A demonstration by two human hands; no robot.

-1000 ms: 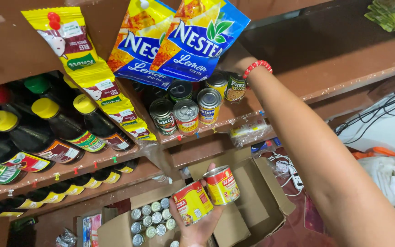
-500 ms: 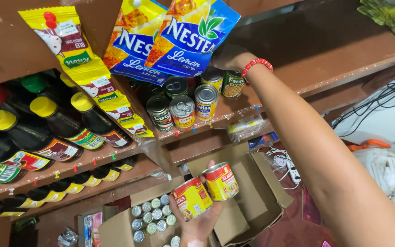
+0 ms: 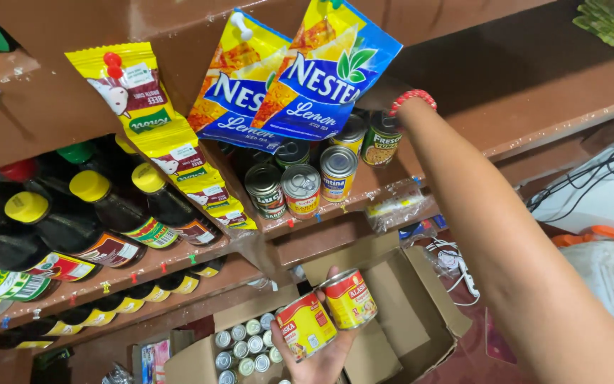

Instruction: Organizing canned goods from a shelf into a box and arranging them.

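Person restocking tins on a wooden shelf.

The left hand [image 3: 319,354], low centre, cups two red-and-yellow tins [image 3: 328,313] side by side in curled fingers, above the open carton [image 3: 421,320] holding more small tins. The right hand [image 3: 392,99] reaches behind the hanging blue sachets [image 3: 300,78], its grasp hidden. Against the earlier frame, the held tins sit slightly lower; the arm's reach is unchanged.

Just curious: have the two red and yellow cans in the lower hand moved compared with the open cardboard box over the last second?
No. The two cans in the left hand sit at the same spot over the cardboard box.
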